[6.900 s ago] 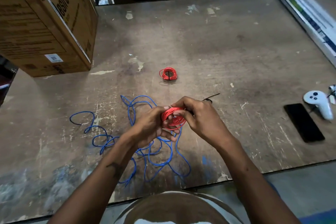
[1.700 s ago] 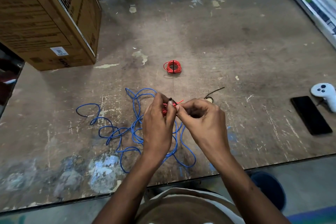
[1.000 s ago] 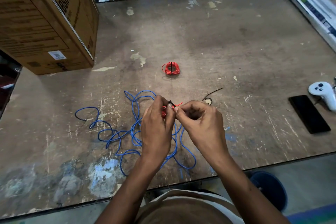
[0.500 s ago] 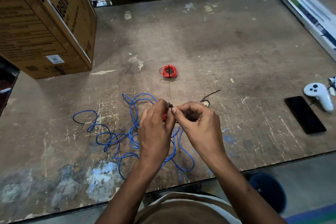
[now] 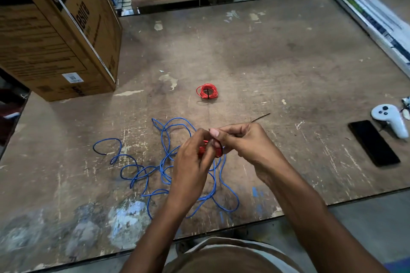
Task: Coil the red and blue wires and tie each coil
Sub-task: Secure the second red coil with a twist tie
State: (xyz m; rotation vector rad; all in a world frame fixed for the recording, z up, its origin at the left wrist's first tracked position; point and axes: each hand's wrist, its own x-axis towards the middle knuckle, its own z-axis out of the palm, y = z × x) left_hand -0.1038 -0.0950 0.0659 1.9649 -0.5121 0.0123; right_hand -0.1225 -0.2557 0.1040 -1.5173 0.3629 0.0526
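Observation:
My left hand [image 5: 193,162] and my right hand [image 5: 241,142] meet above the table's near middle, both closed on a small red wire coil [image 5: 203,150] that is mostly hidden between the fingers. A thin black tie end pokes out at my right thumb. Beneath and left of my hands, a long blue wire [image 5: 142,170] lies loose and tangled on the table. A second red coil [image 5: 207,91], bound by a black tie, rests farther back at mid table. Another black tie [image 5: 261,117] lies just beyond my right hand.
A large cardboard box [image 5: 53,35] stands at the back left. A black phone [image 5: 373,143] and a white controller [image 5: 391,119] lie at the right. Long printed boxes [image 5: 375,17] run along the far right edge. The table's near edge [image 5: 332,203] is close under my forearms.
Earlier I held the red coil open between both hands; now my fingers pinch tightly around it with a black tie, and the hands have shifted only slightly.

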